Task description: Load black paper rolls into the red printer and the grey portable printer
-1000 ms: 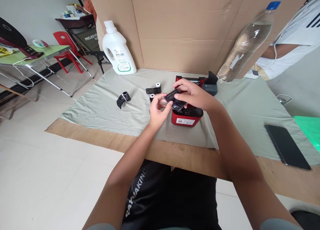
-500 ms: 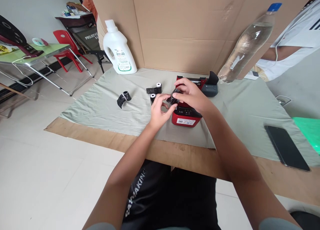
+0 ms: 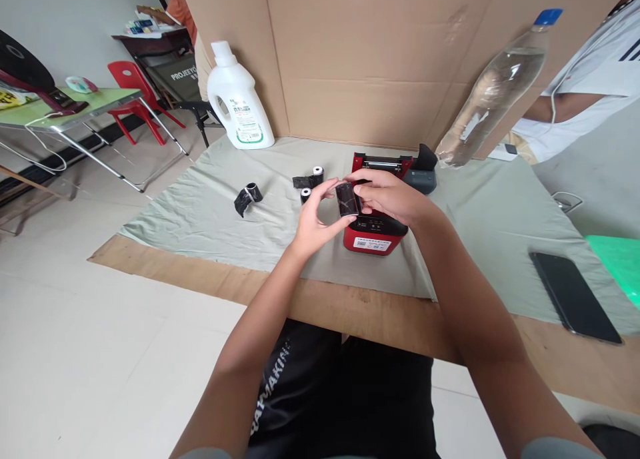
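Between my two hands is a roll of black ribbon [image 3: 346,200], held up before a red and black label printer [image 3: 373,241]. My left hand [image 3: 316,222] grips the roll's ends between thumb and fingers. From the other side my right hand [image 3: 387,194] pinches it, with the fingertips partly hidden behind the roll. The printer's top is raised, showing a bar [image 3: 383,165] at the back; my right hand covers its middle. Left of my hands, on the cloth, lie a loose black roll with its end unwound [image 3: 249,196], another roll [image 3: 317,172] and a partly hidden one [image 3: 305,194].
A white detergent bottle [image 3: 240,102] and a leaning water bottle [image 3: 500,89] stand by the cardboard wall [image 3: 360,106]. A dark device [image 3: 423,179] is beside the printer. A black phone [image 3: 575,296] lies at the right. Two other people are partly visible behind.
The black ribbon roll has been turned upright, so its long side now faces me. My right hand has shifted slightly down and right, uncovering more of the printer's back.
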`<state>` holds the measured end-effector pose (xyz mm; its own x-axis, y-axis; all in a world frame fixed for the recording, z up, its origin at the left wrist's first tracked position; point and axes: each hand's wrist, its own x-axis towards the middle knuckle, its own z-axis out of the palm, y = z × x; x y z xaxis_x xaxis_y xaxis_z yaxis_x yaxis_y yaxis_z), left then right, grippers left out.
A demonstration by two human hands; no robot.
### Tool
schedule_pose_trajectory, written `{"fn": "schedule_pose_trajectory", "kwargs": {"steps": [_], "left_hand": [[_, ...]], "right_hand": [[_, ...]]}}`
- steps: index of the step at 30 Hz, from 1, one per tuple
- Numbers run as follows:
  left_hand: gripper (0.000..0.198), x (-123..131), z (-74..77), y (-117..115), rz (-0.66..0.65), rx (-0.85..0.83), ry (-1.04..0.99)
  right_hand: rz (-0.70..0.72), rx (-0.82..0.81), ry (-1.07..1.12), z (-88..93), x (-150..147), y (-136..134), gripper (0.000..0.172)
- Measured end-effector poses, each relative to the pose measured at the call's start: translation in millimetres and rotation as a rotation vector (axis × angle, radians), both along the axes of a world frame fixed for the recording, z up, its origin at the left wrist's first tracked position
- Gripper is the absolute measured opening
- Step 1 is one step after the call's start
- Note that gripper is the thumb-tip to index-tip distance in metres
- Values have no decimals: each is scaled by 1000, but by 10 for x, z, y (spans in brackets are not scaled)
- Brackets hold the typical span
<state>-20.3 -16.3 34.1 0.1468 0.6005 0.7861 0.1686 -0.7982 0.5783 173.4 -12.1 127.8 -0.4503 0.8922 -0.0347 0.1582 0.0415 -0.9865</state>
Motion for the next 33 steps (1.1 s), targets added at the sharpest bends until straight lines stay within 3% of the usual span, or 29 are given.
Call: {"fn": "schedule_pose_trajectory", "kwargs": {"steps": [8,15,20,23,28,33], "left_hand": [[76,-13,-10,61,64,9,-33],[49,-148,87,41,140,107,246],[67,-276,103,51,68,105,445],[66,-284,113,44,108,133,486],[53,-291,137,-2,165,130,438],[47,-547,131,169,323,-109,54]], "right_hand": [[-113,77,-25,-7,-101,-7,31],[-249,290,-179,-66,-272,-196,30],[-271,332,-217,-124,-398,-282,38],[-263,280,-194,-131,-404,-271,37],[-207,263,-174,-25,-400,-307,18],[-217,210,-30,-13,-561,-477,24]]}}
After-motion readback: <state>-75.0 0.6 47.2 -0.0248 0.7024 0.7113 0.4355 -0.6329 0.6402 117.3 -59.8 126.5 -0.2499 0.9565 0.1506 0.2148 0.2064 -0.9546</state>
